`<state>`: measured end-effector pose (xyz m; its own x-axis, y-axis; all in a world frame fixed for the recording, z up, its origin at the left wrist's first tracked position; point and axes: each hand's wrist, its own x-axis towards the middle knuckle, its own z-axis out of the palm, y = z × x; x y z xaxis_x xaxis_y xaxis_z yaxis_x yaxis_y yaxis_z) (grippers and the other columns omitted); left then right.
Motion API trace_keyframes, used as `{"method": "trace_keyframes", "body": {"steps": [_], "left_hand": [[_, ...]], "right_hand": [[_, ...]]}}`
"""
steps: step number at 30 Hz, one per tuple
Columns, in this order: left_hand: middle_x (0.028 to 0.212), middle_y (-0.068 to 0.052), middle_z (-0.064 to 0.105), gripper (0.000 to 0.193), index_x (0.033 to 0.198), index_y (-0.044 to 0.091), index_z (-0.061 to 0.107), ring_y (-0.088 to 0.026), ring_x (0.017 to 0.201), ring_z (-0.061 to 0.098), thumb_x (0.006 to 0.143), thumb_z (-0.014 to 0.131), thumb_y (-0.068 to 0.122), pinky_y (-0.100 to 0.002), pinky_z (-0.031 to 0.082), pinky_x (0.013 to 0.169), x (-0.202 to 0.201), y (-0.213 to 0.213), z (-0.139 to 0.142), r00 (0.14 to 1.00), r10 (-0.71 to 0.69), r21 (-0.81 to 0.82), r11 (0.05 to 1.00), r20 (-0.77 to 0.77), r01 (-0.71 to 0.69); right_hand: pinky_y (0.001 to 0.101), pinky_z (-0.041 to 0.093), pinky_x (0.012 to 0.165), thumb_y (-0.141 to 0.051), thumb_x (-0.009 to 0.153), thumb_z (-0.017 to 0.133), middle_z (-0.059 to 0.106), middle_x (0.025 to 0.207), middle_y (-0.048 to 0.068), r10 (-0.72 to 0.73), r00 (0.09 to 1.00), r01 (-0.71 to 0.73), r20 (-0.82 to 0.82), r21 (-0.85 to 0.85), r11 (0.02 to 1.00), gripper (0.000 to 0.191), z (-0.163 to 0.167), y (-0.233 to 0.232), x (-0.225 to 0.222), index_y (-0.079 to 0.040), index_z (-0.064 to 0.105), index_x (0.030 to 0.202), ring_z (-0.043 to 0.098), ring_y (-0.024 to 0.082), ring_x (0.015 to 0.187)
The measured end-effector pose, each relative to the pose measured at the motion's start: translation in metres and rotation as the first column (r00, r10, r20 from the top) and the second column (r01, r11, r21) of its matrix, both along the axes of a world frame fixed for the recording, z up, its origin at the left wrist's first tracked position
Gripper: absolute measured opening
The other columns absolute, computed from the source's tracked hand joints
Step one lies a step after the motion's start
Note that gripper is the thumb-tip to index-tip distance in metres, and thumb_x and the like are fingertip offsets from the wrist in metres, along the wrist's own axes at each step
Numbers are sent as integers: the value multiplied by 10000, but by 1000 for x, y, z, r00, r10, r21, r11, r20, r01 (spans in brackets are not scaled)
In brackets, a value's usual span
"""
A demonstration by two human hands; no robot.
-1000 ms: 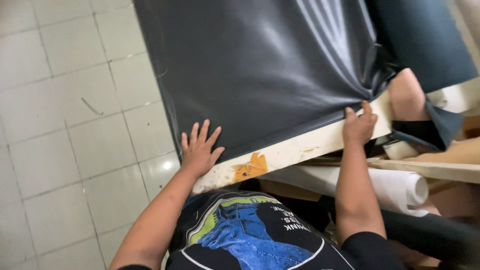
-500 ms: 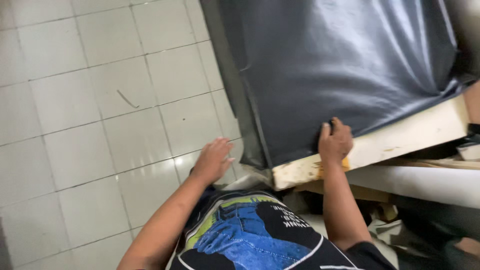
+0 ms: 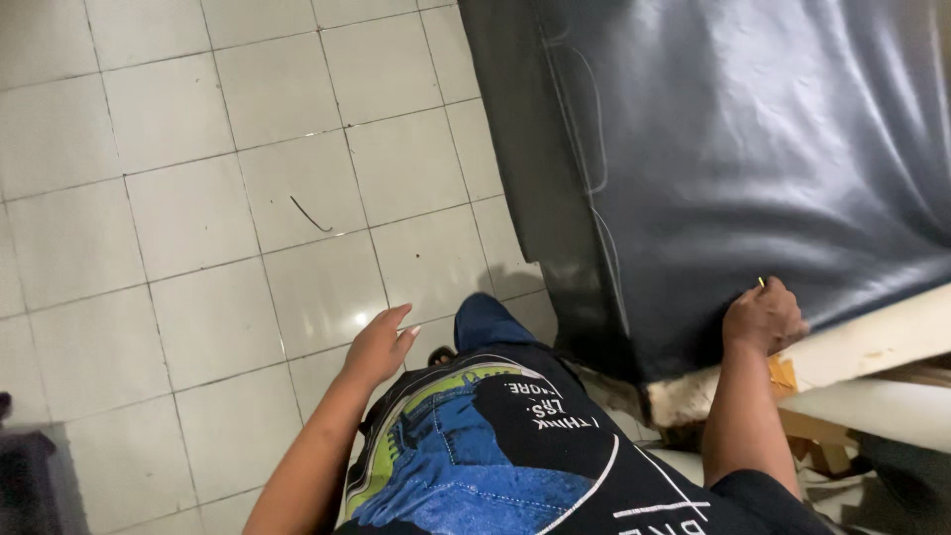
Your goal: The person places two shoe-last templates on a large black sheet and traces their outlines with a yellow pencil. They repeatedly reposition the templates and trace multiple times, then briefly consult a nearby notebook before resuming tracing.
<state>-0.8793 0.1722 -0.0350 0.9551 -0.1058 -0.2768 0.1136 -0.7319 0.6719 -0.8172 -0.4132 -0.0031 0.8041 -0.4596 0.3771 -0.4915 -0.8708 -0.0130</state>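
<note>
A large sheet of dark, shiny leather-like material [image 3: 753, 168] is draped over a pale wooden frame [image 3: 872, 347] at the right. My right hand [image 3: 761, 317] is closed at the sheet's lower edge on the frame, with a small yellow tip sticking out above the fingers; whether it is a pencil or chalk I cannot tell. My left hand [image 3: 378, 345] hangs free over the tiled floor, fingers loosely apart, holding nothing. Faint light lines are drawn on the sheet near its left edge.
White floor tiles [image 3: 198, 218] fill the left half. A thin dark scrap [image 3: 310, 214] lies on one tile. A dark object [image 3: 25, 481] sits at the lower left corner. A pale roll [image 3: 872, 416] lies under the frame at the right.
My view has swung left toward the frame's corner. My left hand came off the sheet and now hangs over the floor. My right hand shifted along the frame's edge to near the corner.
</note>
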Motion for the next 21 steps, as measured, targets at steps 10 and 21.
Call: {"method": "trace_keyframes", "body": {"steps": [10, 21], "left_hand": [[1335, -190, 631, 454, 1339, 36, 596, -390, 1186, 607, 942, 630, 253, -456, 505, 981, 344, 36, 52, 906, -287, 45, 957, 310, 288], [1318, -172, 644, 473, 1349, 36, 592, -365, 1173, 624, 941, 647, 269, -460, 509, 971, 673, 56, 128, 771, -474, 133, 876, 425, 464]], "right_hand": [[486, 495, 750, -237, 1008, 713, 657, 981, 99, 221, 955, -238, 197, 70, 969, 228, -6, 146, 276, -172, 773, 1218, 654, 329, 876], [490, 517, 902, -332, 933, 704, 645, 1138, 157, 293, 955, -285, 53, 443, 850, 341, 27, 296, 631, -183, 726, 1239, 645, 376, 1053]]}}
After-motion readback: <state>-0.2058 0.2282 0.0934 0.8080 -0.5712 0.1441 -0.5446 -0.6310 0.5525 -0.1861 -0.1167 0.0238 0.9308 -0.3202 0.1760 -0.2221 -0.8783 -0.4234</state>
